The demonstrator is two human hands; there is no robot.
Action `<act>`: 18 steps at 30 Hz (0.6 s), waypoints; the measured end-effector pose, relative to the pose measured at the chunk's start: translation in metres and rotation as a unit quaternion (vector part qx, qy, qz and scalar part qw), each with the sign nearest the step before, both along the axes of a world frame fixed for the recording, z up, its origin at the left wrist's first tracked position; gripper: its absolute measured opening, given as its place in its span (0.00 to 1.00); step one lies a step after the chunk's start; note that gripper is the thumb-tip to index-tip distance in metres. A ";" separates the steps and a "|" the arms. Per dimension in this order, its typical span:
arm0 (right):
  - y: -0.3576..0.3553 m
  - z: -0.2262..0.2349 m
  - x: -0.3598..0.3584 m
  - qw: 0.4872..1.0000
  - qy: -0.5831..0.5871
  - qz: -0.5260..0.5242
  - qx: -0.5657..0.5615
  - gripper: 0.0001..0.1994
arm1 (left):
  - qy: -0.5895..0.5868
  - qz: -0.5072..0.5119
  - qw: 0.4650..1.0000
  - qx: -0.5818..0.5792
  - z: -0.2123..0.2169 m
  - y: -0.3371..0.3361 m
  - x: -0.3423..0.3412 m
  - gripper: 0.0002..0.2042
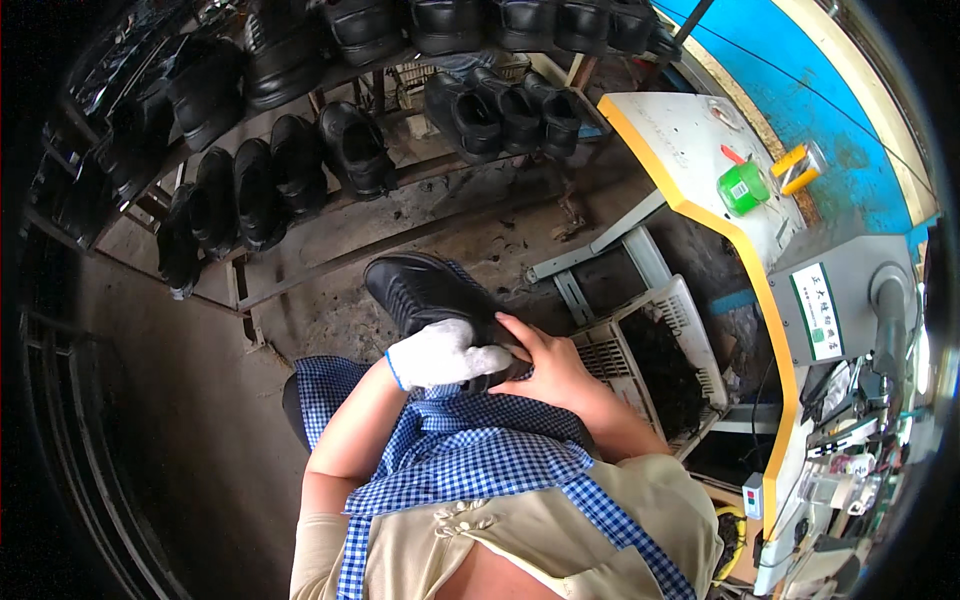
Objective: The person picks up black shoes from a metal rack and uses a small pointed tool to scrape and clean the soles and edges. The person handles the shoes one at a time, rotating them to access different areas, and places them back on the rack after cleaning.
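A black lace-up shoe [415, 285] lies over my lap, its toe pointing away to the far left. My left hand [440, 355], in a white knit glove with a blue cuff edge, is closed on the near part of the shoe around its opening. My bare right hand [553, 368] grips the shoe's near end from the right, thumb along its side. The gloved fingers meet the right hand there and partly hide the heel. Beneath the shoe is my blue-and-white checked apron [470, 460].
Ahead, a metal rack [400, 180] carries several black shoes [355, 150] on two levels. A white plastic crate [690, 310] with dark scraps stands at my right. Beside it is a yellow-edged worktable [650, 130] bearing a green container [742, 188] and a grey machine [850, 290].
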State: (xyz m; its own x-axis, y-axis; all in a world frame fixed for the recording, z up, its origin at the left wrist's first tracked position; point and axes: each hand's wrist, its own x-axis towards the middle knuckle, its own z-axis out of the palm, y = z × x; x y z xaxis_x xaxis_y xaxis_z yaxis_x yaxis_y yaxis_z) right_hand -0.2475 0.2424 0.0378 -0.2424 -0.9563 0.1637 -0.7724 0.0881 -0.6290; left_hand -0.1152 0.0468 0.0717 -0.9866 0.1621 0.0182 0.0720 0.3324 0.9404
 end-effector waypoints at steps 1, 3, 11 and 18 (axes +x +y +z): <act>0.004 0.003 -0.003 0.997 -0.068 -0.026 0.021 0.50 | -0.092 -0.002 0.996 -0.020 0.004 0.001 -0.012 0.19; 0.016 -0.030 -0.015 0.982 -0.166 -0.076 -0.045 0.49 | -0.078 0.004 0.993 -0.088 0.013 0.013 -0.036 0.23; 0.048 -0.100 -0.093 0.701 -0.494 -0.428 -0.286 0.42 | 0.116 0.224 0.964 0.085 -0.007 0.018 0.006 0.19; -0.041 -0.120 -0.224 0.659 -0.444 -0.459 -0.397 0.46 | -0.062 0.487 0.812 0.317 -0.071 0.045 0.069 0.15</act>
State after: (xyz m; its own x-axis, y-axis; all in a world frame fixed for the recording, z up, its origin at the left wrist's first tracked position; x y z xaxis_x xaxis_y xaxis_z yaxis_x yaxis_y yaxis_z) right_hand -0.4717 0.2009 -0.0817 -0.9967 -0.0382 -0.0722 0.0812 -0.3685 -0.9261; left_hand -0.0464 0.0922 0.0012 -0.6425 -0.6985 -0.3152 -0.0419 -0.3787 0.9246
